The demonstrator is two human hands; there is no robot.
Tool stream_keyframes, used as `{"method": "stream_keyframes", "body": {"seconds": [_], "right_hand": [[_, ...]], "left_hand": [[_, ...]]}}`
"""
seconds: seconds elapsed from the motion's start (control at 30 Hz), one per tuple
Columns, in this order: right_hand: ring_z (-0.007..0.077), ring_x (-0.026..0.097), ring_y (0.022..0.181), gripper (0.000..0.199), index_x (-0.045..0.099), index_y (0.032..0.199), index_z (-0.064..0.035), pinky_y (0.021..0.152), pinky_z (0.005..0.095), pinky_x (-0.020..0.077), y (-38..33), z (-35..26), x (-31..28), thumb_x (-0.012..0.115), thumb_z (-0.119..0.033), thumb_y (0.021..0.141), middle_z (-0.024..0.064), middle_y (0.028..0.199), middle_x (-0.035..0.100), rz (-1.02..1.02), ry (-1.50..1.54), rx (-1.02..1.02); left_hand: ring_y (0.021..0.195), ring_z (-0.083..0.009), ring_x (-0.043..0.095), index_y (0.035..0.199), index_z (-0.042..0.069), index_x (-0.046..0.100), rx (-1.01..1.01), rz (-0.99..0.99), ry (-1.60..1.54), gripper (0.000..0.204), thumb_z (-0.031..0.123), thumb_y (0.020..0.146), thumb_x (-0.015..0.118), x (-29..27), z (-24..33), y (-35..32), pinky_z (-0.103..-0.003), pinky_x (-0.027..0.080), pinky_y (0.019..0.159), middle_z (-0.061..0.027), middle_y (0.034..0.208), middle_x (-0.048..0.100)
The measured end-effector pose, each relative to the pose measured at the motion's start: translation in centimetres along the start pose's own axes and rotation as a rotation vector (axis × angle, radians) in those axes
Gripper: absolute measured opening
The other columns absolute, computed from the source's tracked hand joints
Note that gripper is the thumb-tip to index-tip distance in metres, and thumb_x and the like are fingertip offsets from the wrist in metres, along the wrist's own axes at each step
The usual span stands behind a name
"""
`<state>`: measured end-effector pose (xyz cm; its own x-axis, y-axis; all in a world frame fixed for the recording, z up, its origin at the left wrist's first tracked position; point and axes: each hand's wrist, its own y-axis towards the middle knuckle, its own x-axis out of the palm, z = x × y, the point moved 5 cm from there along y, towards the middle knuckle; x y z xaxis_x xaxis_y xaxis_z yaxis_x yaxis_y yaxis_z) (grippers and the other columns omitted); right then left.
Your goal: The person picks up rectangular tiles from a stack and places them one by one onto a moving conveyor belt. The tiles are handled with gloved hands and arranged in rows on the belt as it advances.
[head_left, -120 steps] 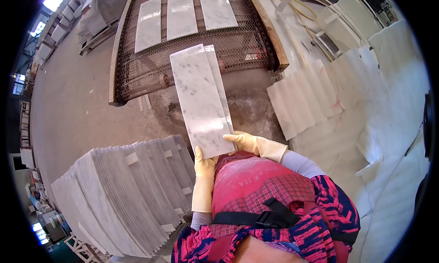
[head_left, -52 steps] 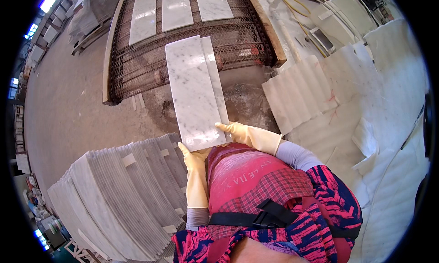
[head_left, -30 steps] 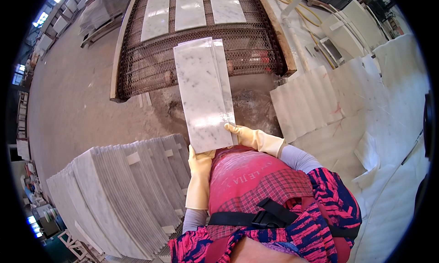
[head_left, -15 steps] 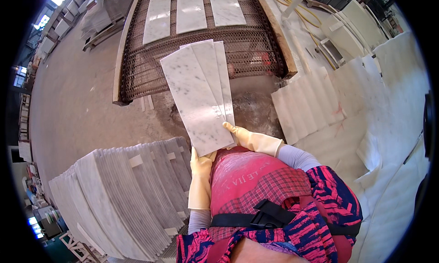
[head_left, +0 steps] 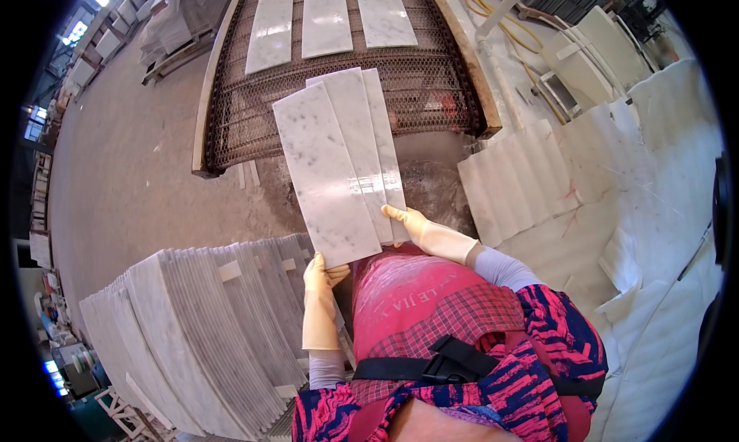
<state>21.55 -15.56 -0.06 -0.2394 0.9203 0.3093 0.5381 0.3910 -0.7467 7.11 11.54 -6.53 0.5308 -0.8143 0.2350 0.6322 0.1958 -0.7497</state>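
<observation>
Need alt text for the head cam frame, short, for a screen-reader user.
A person in yellow rubber gloves holds three fanned-out white marble tiles, left hand under the near end, right hand on the right edge. Ahead, a wire mesh conveyor carries three more tiles; a stack of tiles on edge stands at lower left.

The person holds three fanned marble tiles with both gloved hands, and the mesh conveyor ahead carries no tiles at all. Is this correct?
Not quite. In the head view the mesh conveyor is not bare: three white marble tiles lie on it side by side. The rest holds: the left hand and right hand, both gloved, hold three fanned marble tiles.
</observation>
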Motion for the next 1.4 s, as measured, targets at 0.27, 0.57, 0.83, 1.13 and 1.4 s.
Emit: {"method": "stream_keyframes", "body": {"seconds": [0.27, 0.57, 0.83, 1.13, 1.4], "right_hand": [[0.0218, 0.069, 0.094, 0.056, 0.067, 0.127, -0.0118, 0.07, 0.0359, 0.0516, -1.8, -1.7, 1.5, 0.07, -0.056, 0.093, 0.0071, 0.109, 0.075, -0.025, -0.03, 0.001], [0.0261, 0.07, 0.08, 0.051, 0.068, 0.125, -0.0083, 0.061, 0.0396, 0.0528, -1.8, -1.9, 2.2, 0.071, -0.05, 0.094, 0.0132, 0.105, 0.075, -0.041, -0.047, -0.064], [0.0249, 0.071, 0.08, 0.046, 0.07, 0.12, -0.0067, 0.061, 0.0385, 0.0532, -1.0, -1.6, 1.8, 0.068, -0.047, 0.097, 0.0127, 0.1, 0.077, -0.112, -0.033, -0.061], [0.0256, 0.072, 0.094, 0.049, 0.063, 0.13, -0.007, 0.076, 0.0416, 0.0594, -0.9, -0.7, 2.5, 0.078, -0.033, 0.092, 0.0108, 0.112, 0.074, -0.18, 0.228, -0.026], [0.027, 0.071, 0.092, 0.052, 0.064, 0.129, -0.0093, 0.068, 0.0437, 0.0584, -2.1, -2.5, 1.8, 0.083, -0.028, 0.084, 0.012, 0.113, 0.073, -0.028, 0.108, -0.137]], "left_hand": [[0.067, -0.0243, 0.051, 0.117, -0.001, 0.056, -0.081, -0.358, -0.443, 0.051, 0.048, 0.105, 0.051, -0.7, -0.5, 2.4, -0.039, 0.046, 0.064, -0.0112, 0.083, 0.055], [0.129, -0.0178, 0.033, 0.148, 0.012, 0.04, 0.121, -0.4, -0.78, 0.049, 0.042, 0.109, 0.038, 1.2, -1.8, 1.2, -0.041, 0.03, 0.109, -0.0033, 0.142, 0.041], [0.144, -0.0159, 0.04, 0.156, 0.018, 0.038, 0.055, -0.289, -0.924, 0.049, 0.036, 0.11, 0.04, 6.7, -1.6, -0.9, -0.043, 0.027, 0.125, 0.0017, 0.157, 0.045], [0.12, -0.028, 0.062, 0.147, 0.011, 0.045, 0.21, -0.043, -0.699, 0.044, 0.037, 0.111, 0.046, 8.1, 0.7, -1.7, -0.04, 0.055, 0.095, -0.0122, 0.138, 0.06], [0.135, -0.0319, 0.053, 0.15, 0.007, 0.045, 0.245, -0.039, -0.633, 0.055, 0.045, 0.11, 0.043, 6.4, 3.6, -2.6, -0.048, 0.045, 0.112, -0.0131, 0.149, 0.054]]}}
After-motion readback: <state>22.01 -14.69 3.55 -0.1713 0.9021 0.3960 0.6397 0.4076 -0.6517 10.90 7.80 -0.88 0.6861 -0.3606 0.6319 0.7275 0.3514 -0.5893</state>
